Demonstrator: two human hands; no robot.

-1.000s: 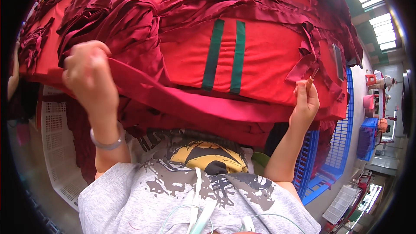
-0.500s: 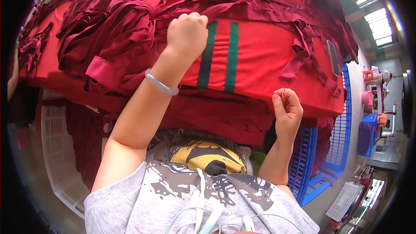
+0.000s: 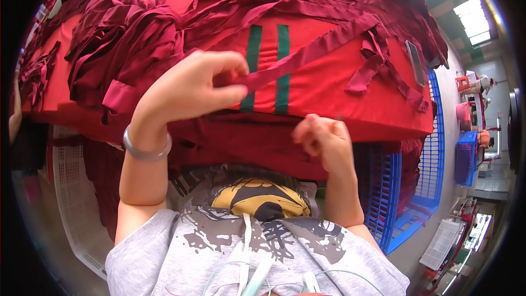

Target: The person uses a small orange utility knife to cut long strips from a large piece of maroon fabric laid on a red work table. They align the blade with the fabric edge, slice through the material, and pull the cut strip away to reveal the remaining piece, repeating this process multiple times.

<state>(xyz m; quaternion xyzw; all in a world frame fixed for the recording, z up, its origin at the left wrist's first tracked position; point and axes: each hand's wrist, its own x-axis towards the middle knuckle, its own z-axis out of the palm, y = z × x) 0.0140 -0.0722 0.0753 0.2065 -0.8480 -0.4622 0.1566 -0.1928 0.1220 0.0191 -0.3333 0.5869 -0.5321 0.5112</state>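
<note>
Between thumb and fingers, my left hand (image 3: 189,82) pinches the end of a dark red fabric strip (image 3: 320,47). The strip runs slantwise from there up to the far right, crossing two green bands (image 3: 282,71) on the red-covered table (image 3: 329,112). A pale bangle circles my left wrist. My right hand (image 3: 329,140) hovers by the table's near edge, apart from the strip, with its fingers curled together and slightly blurred. What is between those fingers, if anything, cannot be made out. Beyond my left hand, a heap of dark red strips (image 3: 134,38) covers the table's left side.
On the table's right lie a phone (image 3: 415,63) and a loose, frayed strip end (image 3: 364,74). Below stand a white plastic crate (image 3: 74,186) at left and a blue crate (image 3: 397,208) at right, with dark red cloth near both. Another person's arm shows at far left.
My left hand has come nearer and left, turning over, and a strip now stretches from it across the green bands. My right hand has shifted left; the small item at its fingertips no longer shows.
</note>
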